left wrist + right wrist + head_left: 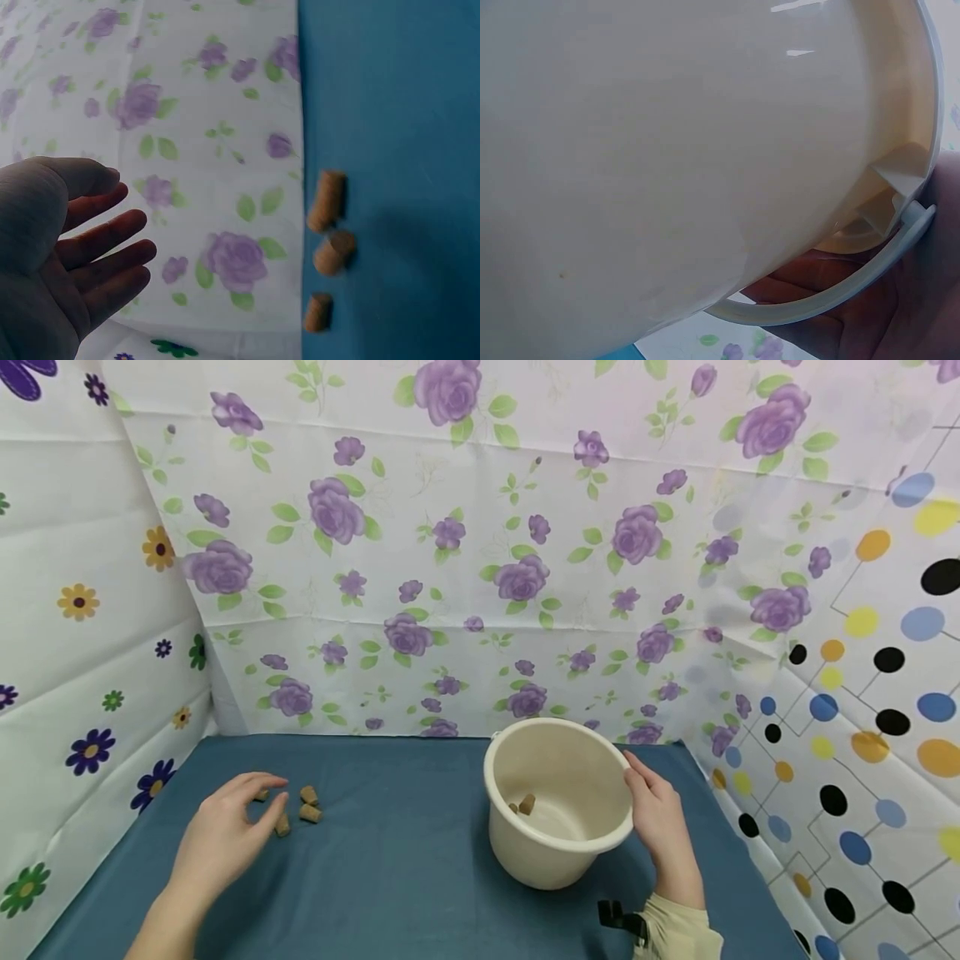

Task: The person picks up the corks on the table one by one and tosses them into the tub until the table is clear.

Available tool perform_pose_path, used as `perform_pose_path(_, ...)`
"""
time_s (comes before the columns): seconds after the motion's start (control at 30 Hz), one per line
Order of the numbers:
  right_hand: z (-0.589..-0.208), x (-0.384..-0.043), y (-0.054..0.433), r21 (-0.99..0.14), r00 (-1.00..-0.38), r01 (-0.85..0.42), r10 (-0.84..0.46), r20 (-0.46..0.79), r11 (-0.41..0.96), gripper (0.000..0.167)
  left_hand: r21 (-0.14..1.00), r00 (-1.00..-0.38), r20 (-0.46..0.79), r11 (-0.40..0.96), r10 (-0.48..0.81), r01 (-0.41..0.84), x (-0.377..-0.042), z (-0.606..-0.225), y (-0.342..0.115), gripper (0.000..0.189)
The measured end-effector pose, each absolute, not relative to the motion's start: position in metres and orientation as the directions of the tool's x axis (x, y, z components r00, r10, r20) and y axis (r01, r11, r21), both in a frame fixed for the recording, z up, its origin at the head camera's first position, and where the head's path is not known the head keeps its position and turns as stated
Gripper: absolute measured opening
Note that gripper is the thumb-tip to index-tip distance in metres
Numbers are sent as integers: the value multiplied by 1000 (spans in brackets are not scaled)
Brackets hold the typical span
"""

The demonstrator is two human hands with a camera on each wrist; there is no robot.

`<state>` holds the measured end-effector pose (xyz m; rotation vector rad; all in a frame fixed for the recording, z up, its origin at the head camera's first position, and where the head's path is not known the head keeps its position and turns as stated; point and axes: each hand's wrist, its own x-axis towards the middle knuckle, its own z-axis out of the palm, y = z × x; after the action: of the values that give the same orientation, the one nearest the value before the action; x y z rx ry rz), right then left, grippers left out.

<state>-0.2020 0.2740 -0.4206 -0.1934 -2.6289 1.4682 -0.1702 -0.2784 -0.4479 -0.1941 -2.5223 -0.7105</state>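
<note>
My left hand [228, 835] hovers over the left of the table with nothing in it, fingers loosely bent and thumb apart from them. Right by its fingertips lie several corks [310, 813], one partly hidden behind the hand. In the left wrist view three corks [335, 253] lie in a row, beyond the relaxed left hand [75, 247]. At the right, my right hand [660, 814] grips the rim of a cream plastic bucket [543, 867], thumb towards me. The bucket leans a little, and a cork [527, 804] lies inside with part of another beside it.
Blue cloth [390, 860] covers the table. A flowered curtain [450, 568] hangs along the back, with patterned sheets [885, 718] at both sides. The bucket's curved handle [817, 304] hangs by the right hand in the right wrist view.
</note>
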Motion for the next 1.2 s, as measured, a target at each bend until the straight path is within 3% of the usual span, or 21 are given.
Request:
perform_pose_path(0.57, -424, -204, 275, -855, -985, 42, 167, 52, 516, 57, 434, -952, 307, 891, -3, 137, -165, -462, -315, 22)
perform_pose_path(1.2, -424, -204, 276, -855, -983, 30, 170, 69, 518, 58, 399, -957, 289, 909, 1, 122, -174, -465, -336, 21)
